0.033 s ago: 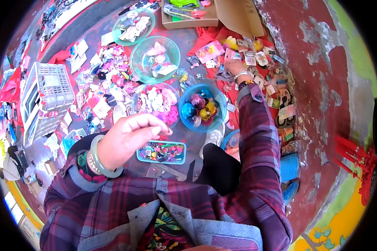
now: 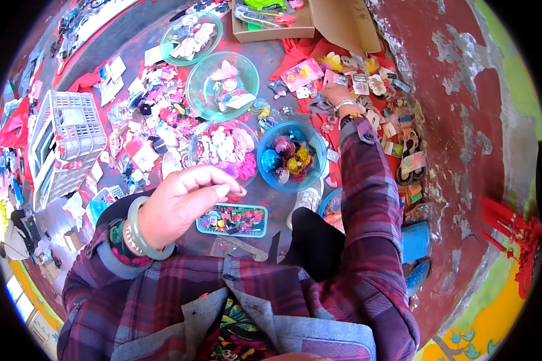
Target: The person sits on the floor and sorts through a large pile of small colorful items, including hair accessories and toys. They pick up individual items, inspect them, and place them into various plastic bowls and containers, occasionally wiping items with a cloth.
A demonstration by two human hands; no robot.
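My left hand [image 2: 190,201] hovers in front of my body above a small teal tray [image 2: 264,224] of mixed trinkets. Its fingers are curled toward the thumb; whatever they may hold is too small to tell. On the far right my right hand [image 2: 336,95] reaches into spread-out small goods, its fingers bent down beside a pink card [image 2: 333,78]; its fingertips are mostly hidden. A pink package [image 2: 301,74] lies just left of it. Nearer to me stands a blue bowl [image 2: 264,171] with glittery blue, gold and purple balls.
Two green bowls [image 2: 191,90] [image 2: 164,51] hold a few items, and a clear bowl [image 2: 194,141] holds scrunchies. Small accessories [image 2: 146,108] are heaped on the left beside a grey crate [image 2: 81,129]. A cardboard box [image 2: 277,35] stands at the back; flip-flops [image 2: 411,141] lie right.
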